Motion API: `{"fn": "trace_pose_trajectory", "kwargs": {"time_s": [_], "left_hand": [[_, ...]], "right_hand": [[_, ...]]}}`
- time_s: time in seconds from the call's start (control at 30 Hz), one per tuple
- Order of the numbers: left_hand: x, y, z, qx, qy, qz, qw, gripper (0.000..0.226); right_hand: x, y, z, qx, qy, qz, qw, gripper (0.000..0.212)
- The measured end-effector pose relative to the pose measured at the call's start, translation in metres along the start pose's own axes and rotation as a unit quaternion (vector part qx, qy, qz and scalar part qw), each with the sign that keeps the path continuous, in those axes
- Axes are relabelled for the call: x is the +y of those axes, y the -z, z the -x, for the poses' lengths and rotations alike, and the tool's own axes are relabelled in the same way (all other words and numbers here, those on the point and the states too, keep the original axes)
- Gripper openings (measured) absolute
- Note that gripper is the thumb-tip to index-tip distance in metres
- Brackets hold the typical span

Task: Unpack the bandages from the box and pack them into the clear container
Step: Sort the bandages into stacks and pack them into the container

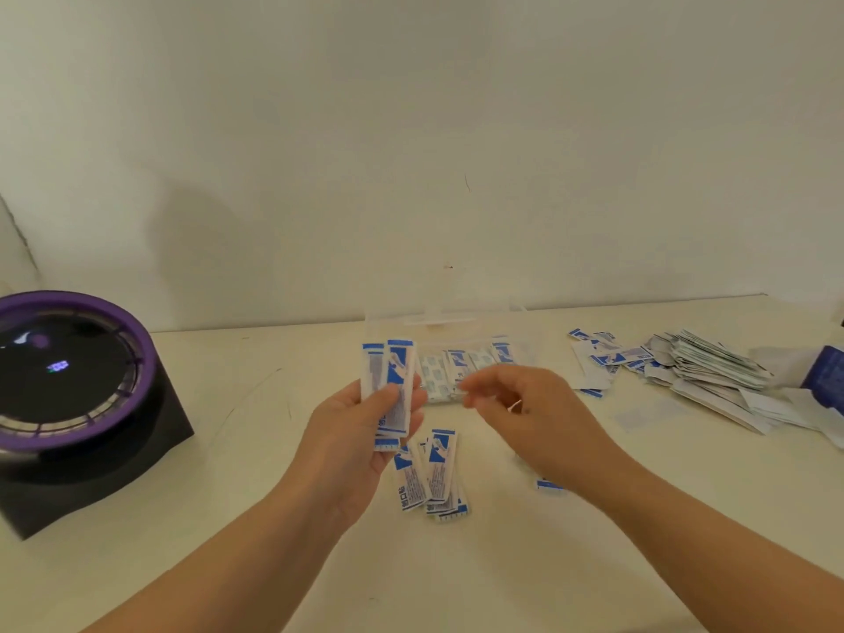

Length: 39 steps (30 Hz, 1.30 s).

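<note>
blue-and-white bandages [398, 374] stand upright, gripped in the left hand [354, 434]; the blurred right hand [525, 413] hovers beside the clear container [461, 320], grip impossible to tell.

One head-worn wide-angle camera looks forward and down, close over the table [237, 450].

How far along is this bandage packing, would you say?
Partly done. Some bandages already lie in the clear container. In hand: the left hand grips a small stack; the right hand hovers near the container, too blurred to tell if it holds anything. Still to go: a loose pile on the table below the hands and a bigger heap at the right, beside the blue box.
</note>
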State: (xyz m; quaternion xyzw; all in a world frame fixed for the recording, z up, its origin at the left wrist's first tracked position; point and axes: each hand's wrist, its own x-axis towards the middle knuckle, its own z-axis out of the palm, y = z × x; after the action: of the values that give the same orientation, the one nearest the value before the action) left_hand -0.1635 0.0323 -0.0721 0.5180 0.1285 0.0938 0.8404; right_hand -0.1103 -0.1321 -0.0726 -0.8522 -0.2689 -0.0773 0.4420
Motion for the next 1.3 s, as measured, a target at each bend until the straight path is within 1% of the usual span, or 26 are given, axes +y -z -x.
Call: {"fn": "trace_pose_trajectory", "kwargs": {"time_s": [0.03,0.1,0.13,0.2,0.27,0.4,0.47,0.53,0.7,0.83,0.97,1.03,1.1,1.17,1.3], "left_hand": [[-0.005,-0.002,0.003,-0.020,0.012,-0.018,1.000,0.017],[-0.013,-0.006,0.008,-0.065,0.034,-0.040,0.997,0.020],[-0.016,-0.007,0.010,-0.079,0.044,-0.049,0.995,0.021],[-0.017,-0.008,0.013,-0.092,0.057,-0.067,0.992,0.020],[-0.015,-0.007,0.012,-0.091,0.065,-0.073,0.991,0.022],[-0.013,-0.005,0.010,-0.087,0.051,-0.101,0.990,0.023],[-0.014,-0.004,0.010,-0.085,0.044,-0.114,0.989,0.020],[-0.014,-0.003,0.010,-0.080,0.040,-0.122,0.988,0.018],[-0.011,-0.002,0.007,-0.063,0.043,-0.104,0.992,0.019],[-0.010,0.002,0.004,-0.076,0.037,-0.121,0.989,0.020],[-0.012,0.004,0.004,-0.082,0.033,-0.130,0.988,0.021],[-0.010,0.003,0.004,-0.087,0.028,-0.132,0.987,0.023],[-0.009,0.002,0.004,-0.089,0.016,-0.152,0.984,0.026],[-0.010,0.004,0.003,-0.079,0.000,-0.172,0.982,0.023],[-0.010,0.007,0.000,-0.058,-0.011,-0.172,0.983,0.017]], "right_hand": [[-0.004,0.003,-0.004,-0.004,-0.044,-0.061,0.997,0.011],[-0.006,0.002,-0.009,-0.055,-0.115,-0.131,0.983,0.023],[-0.007,0.000,-0.010,-0.082,-0.132,-0.141,0.978,0.027],[-0.005,-0.004,-0.010,-0.103,-0.145,-0.134,0.975,0.027],[-0.003,-0.005,-0.011,-0.099,-0.162,-0.129,0.973,0.027],[-0.002,-0.004,-0.012,-0.102,-0.194,-0.196,0.956,0.026],[-0.002,-0.003,-0.012,-0.110,-0.200,-0.232,0.946,0.017],[-0.004,-0.003,-0.013,-0.113,-0.204,-0.242,0.942,0.011],[-0.004,-0.006,-0.016,-0.091,-0.196,-0.213,0.953,0.012],[-0.002,-0.007,-0.017,-0.076,-0.200,-0.252,0.944,0.008],[-0.003,-0.011,-0.018,-0.084,-0.197,-0.270,0.939,0.013],[-0.003,-0.012,-0.019,-0.073,-0.196,-0.271,0.939,0.013],[-0.002,-0.012,-0.020,-0.066,-0.203,-0.295,0.931,0.012],[0.000,-0.013,-0.020,-0.070,-0.210,-0.322,0.920,0.016],[0.000,-0.016,-0.018,-0.088,-0.209,-0.351,0.909,0.023]]}}
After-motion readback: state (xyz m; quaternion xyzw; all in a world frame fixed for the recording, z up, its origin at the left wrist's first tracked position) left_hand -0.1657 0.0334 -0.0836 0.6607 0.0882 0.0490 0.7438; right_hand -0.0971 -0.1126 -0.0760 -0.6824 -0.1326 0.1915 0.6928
